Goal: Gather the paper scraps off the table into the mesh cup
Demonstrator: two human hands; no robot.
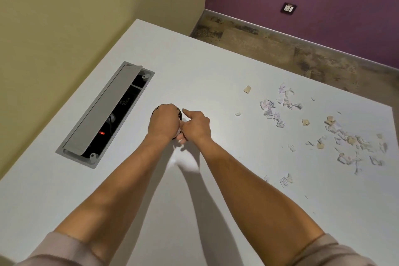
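Black mesh cup (179,114) gripped by left hand (164,122) — right hand (195,126) pinches scraps, forefinger out.

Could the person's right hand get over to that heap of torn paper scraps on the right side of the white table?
Probably yes. The right hand is at the black mesh cup, and only bare white table lies between it and the torn paper scraps to its right.

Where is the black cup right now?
In the head view, the mesh cup sits mid-table under the left hand, right of the open cable hatch, with the right hand beside it.
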